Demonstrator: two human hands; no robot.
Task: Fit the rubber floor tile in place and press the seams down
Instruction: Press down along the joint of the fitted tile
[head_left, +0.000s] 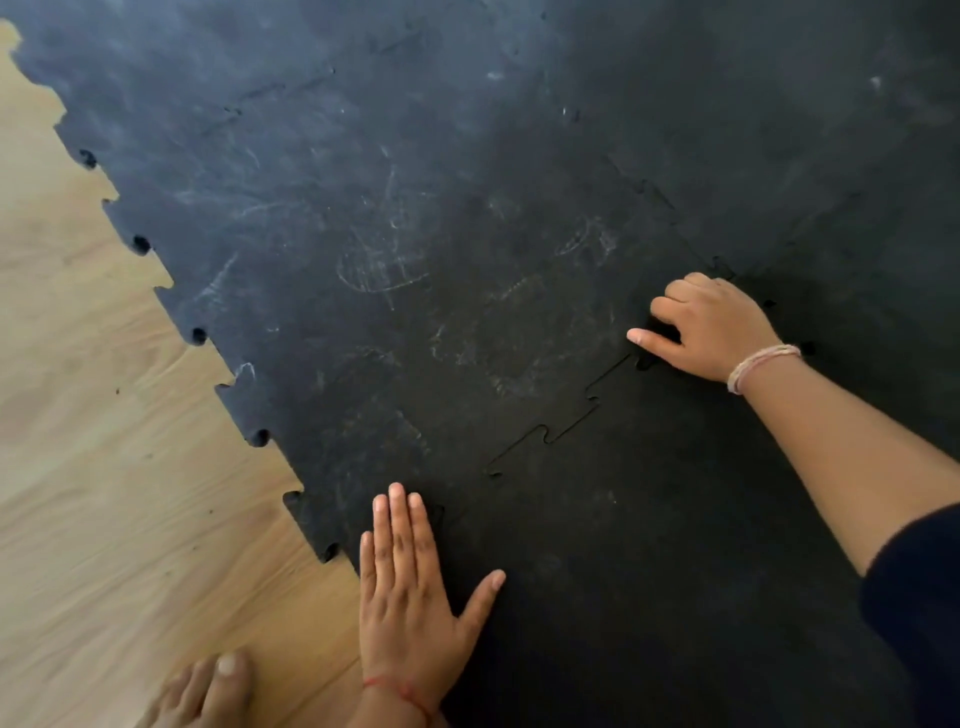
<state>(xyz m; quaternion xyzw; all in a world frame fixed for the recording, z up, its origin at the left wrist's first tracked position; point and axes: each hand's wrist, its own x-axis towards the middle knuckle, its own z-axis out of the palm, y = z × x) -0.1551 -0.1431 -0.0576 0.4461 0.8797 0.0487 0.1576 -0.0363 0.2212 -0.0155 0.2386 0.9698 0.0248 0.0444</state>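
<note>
A black rubber floor tile (649, 597) with interlocking puzzle edges lies nearest me, joined to a scuffed neighbouring tile (363, 249). The seam (566, 421) between them runs diagonally from lower left to upper right. My left hand (415, 587) lies flat, fingers together and thumb spread, at the lower end of the seam near the mat's edge. My right hand (711, 327) rests at the upper end of the seam with its fingers curled and the thumb pointing left, fingertips against the rubber where a tab shows a dark gap.
Light wooden floor (104, 467) shows on the left, beside the mat's jagged puzzle edge (208, 343). More black tiles (779, 130) cover the floor to the back and right. A bare foot (218, 686) stands on the wood at the bottom.
</note>
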